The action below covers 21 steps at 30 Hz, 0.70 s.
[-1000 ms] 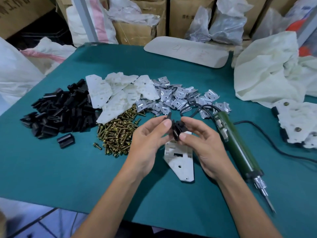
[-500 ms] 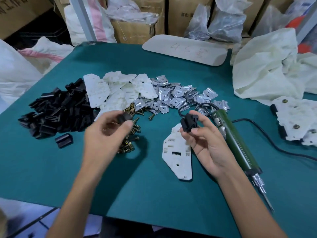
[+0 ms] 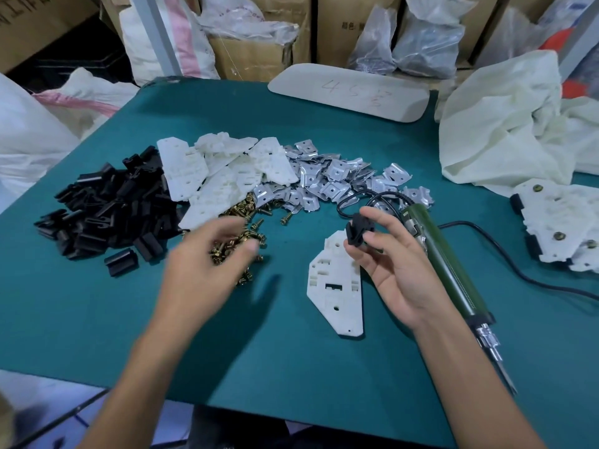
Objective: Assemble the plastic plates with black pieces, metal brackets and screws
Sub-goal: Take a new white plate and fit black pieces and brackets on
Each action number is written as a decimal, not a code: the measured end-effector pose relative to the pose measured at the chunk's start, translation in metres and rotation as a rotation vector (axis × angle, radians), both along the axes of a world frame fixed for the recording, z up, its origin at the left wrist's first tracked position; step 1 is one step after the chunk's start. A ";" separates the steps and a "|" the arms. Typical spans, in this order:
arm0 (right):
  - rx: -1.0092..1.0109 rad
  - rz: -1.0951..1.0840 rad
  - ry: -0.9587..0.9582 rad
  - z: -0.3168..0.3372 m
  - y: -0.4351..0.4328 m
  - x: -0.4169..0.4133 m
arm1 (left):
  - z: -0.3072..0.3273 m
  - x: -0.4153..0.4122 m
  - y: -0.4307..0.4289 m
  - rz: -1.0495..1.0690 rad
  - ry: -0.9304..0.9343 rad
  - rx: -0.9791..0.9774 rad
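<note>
Now the right hand (image 3: 392,270) alone pinches the black piece (image 3: 356,233) above the white plate (image 3: 335,286) on the tabletop (image 3: 291,358). The left hand (image 3: 207,264) has let go and hovers over the screws (image 3: 249,207), blurred, fingers loosely spread, probably fetching one.

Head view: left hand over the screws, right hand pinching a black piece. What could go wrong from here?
1. The left hand, blurred over the loose screw pile, may scatter it.
2. The right hand only pinches the black piece over the white plate; it could slip.
3. The screwdriver lies beside that forearm and may get nudged.
</note>
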State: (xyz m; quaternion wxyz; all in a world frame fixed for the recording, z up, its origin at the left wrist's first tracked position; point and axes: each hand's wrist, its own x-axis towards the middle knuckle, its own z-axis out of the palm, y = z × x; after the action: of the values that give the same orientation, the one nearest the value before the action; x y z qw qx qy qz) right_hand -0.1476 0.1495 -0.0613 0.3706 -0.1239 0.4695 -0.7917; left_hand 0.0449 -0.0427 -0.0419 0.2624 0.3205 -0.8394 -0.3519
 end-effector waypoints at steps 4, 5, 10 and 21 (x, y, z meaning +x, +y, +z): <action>0.017 0.042 0.037 0.002 0.002 0.003 | 0.007 -0.050 0.049 -0.360 -0.060 0.114; 0.028 0.052 0.049 0.002 0.002 0.004 | 0.007 -0.059 0.056 -0.398 -0.061 0.124; 0.009 0.056 0.067 0.005 0.004 0.005 | 0.005 -0.074 0.060 -0.355 0.069 0.177; 0.106 -0.163 0.094 0.001 0.001 -0.001 | -0.013 -0.083 0.011 -0.173 -0.361 -0.253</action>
State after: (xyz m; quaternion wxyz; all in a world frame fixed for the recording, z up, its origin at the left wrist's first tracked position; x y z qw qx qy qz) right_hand -0.1483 0.1502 -0.0605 0.2885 -0.1025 0.5363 -0.7866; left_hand -0.0383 -0.0314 -0.0552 0.1150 0.2696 -0.9344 -0.2023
